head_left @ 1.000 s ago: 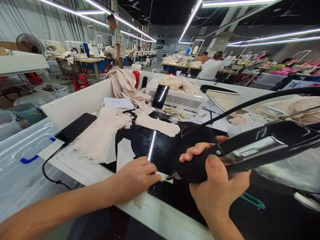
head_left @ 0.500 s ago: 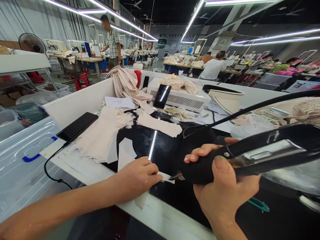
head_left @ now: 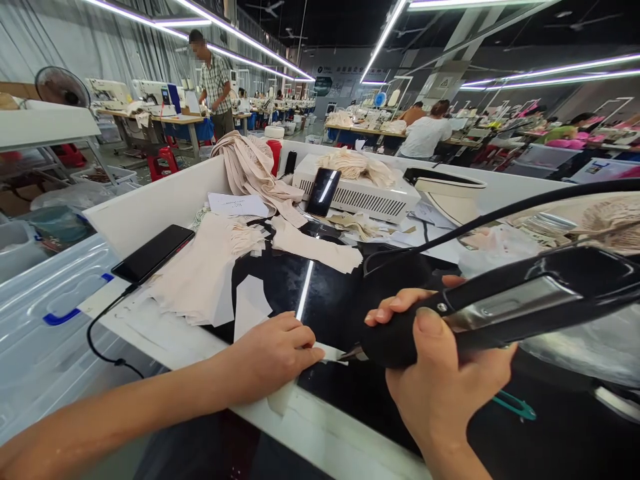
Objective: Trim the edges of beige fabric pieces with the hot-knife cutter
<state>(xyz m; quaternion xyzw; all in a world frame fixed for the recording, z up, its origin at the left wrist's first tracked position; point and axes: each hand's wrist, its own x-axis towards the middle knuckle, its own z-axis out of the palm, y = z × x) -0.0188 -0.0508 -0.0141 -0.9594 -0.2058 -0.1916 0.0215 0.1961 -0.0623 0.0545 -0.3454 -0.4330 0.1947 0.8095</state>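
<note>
My right hand (head_left: 440, 373) is wrapped round a black hand-held cutting tool (head_left: 500, 303) with a cable running off to the right. Its tip touches a small cream fabric piece (head_left: 327, 352) on the glossy black worktop (head_left: 320, 293). My left hand (head_left: 273, 353) lies on that piece with its fingers pressed together, holding it flat right beside the tool's tip. A stack of cream fabric pieces (head_left: 200, 273) sits on the worktop to the left, beyond my left hand.
A black phone (head_left: 153, 253) with a cable lies at the left edge. A white box-shaped machine (head_left: 357, 193) stands at the back, a second phone (head_left: 323, 191) leaning on it. Draped beige cloth (head_left: 253, 170) hangs over the white wall. Teal snips (head_left: 513, 407) lie at right. People work at distant tables.
Both hands stay almost in place at the fabric piece. The person standing in the background has walked further left.
</note>
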